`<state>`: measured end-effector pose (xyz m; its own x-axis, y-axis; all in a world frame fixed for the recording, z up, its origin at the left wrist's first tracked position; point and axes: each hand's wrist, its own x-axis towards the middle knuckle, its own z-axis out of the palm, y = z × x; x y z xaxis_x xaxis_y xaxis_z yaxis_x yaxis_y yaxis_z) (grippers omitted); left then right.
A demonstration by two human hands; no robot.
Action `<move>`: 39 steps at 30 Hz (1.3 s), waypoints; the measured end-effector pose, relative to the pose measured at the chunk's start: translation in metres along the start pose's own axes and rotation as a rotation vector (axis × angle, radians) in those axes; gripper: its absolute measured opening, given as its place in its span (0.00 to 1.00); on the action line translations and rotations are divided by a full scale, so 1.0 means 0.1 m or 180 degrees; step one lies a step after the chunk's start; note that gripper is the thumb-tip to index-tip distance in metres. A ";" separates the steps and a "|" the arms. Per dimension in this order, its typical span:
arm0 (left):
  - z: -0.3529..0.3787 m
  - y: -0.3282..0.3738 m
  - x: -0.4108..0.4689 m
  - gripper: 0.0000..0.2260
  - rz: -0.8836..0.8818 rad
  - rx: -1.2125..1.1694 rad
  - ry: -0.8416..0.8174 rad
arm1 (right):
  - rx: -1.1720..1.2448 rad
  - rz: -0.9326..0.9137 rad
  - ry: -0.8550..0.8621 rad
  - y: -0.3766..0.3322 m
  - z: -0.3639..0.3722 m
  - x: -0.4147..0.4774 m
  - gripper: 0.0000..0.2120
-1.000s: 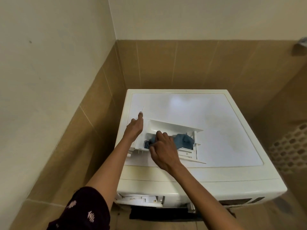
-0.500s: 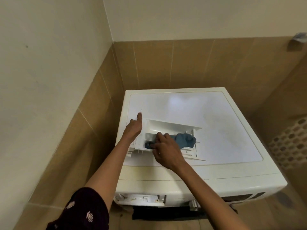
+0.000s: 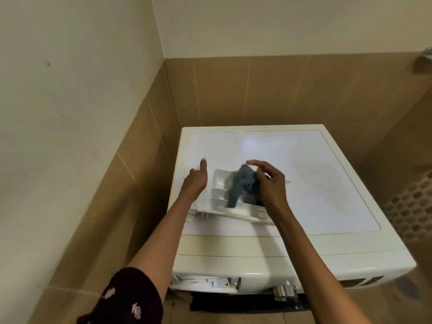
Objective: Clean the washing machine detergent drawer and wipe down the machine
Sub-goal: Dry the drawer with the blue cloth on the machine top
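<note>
The white detergent drawer (image 3: 216,198) lies out of the machine on the left part of the white washing machine top (image 3: 315,183). My left hand (image 3: 195,183) holds the drawer's left wall, with one finger pointing straight out along the top. My right hand (image 3: 268,183) pinches a blue cloth (image 3: 242,185) and has it lifted above the drawer's compartments, so the cloth hangs down into them. The drawer's right end is hidden behind my right hand and the cloth.
The open drawer slot (image 3: 205,281) and a silver knob (image 3: 284,292) sit on the machine's front panel. Brown tiled walls (image 3: 140,183) close in on the left and behind. A perforated surface (image 3: 411,206) stands at the right. Something dark (image 3: 233,305) lies below the machine's front.
My right hand has risen from the drawer's front compartments and moved back and right, lifting the blue cloth. The left hand stays on the drawer's left side.
</note>
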<state>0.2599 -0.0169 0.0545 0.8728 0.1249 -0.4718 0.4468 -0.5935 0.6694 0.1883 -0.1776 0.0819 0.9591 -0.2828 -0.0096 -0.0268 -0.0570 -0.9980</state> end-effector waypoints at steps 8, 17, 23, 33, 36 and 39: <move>0.02 0.00 0.04 0.33 0.0012 0.0021 0.0074 | -0.3069 -0.1086 -0.1042 0.25 0.39 -0.04 0.12; 0.00 -0.03 0.03 0.33 0.0073 0.0003 0.0013 | -0.4344 -0.1240 -0.0157 0.54 0.00 -0.15 0.21; 0.01 -0.04 0.03 0.34 0.0096 0.0075 0.0086 | -0.3867 -0.0316 -0.0465 0.34 0.37 -0.24 0.27; 0.00 -0.04 0.06 0.36 0.0067 0.0095 0.0055 | -0.2972 -0.0595 -0.1305 0.42 -0.34 0.02 0.15; 0.01 -0.03 0.05 0.35 0.0037 0.0144 0.0083 | -0.3101 -0.0376 -0.1099 0.46 -0.40 0.08 0.16; 0.01 -0.02 0.04 0.36 0.0029 0.0131 0.0087 | -0.3437 -0.0406 -0.1051 0.40 -0.03 0.05 0.13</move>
<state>0.2624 -0.0162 0.0505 0.8821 0.1406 -0.4497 0.4309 -0.6269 0.6491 0.1915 -0.1841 0.0418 0.9953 0.0414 -0.0873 0.0010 -0.9080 -0.4190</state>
